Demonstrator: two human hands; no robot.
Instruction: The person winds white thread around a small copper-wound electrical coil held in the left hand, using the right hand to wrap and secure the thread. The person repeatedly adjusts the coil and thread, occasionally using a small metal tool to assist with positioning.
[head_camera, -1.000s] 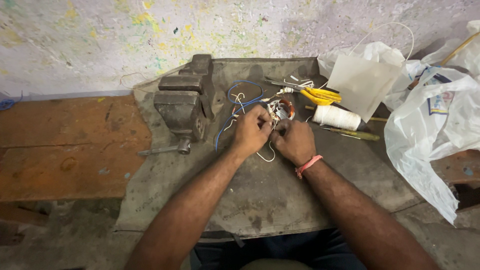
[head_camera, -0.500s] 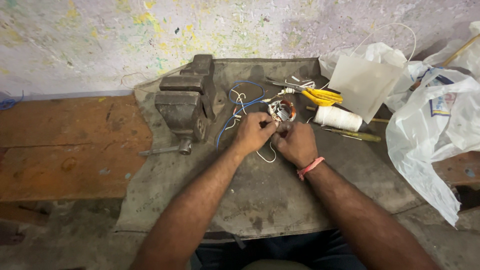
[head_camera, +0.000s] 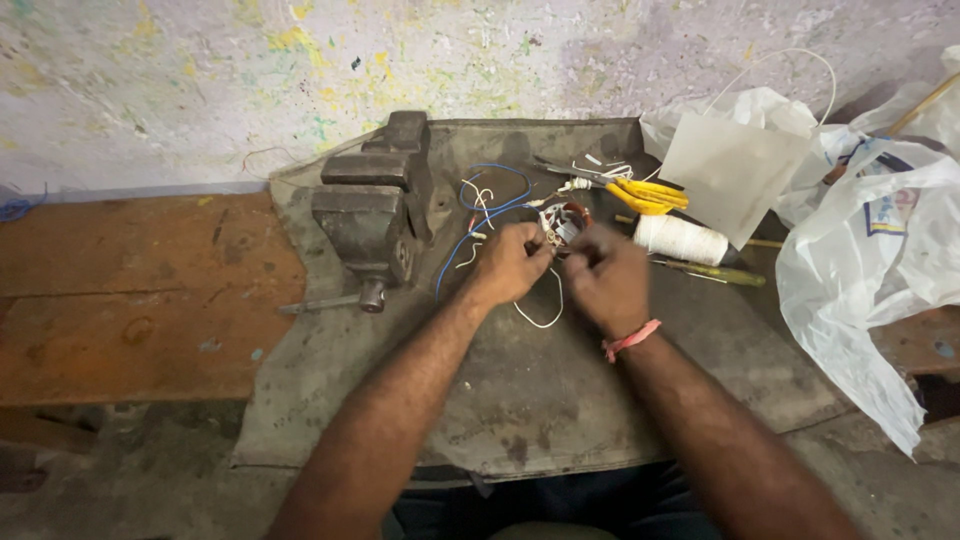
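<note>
Head view: both hands meet over a small round wound coil (head_camera: 566, 222), copper-coloured ring with white bits in the middle, sitting on the grey mat (head_camera: 520, 400) that covers the counter (head_camera: 150, 300). Coil lies just ahead of the knuckles, slightly toward the wall, roughly centred between the two hands.

Left hand (head_camera: 510, 262) is closed in a pinch near the coil's left edge, apparently on a thin white wire (head_camera: 540, 318) that loops down toward the body. Right hand (head_camera: 610, 280) is curled at the coil's right edge, fingertips narrow; blur hides what exactly it grips. Both about equally near, right perhaps a touch more over the coil.

Blue wire (head_camera: 480, 225) arcs off the coil's left side toward the bench vise (head_camera: 375, 215), which stands well left of the hands. No clear long axis on the coil; its opening faces up, roughly toward the camera.

Right of the hands: white thread spool (head_camera: 682, 240) lying on its side, yellow-handled scissors (head_camera: 640, 193) behind it, white plastic bags (head_camera: 870, 260) further out.
</note>
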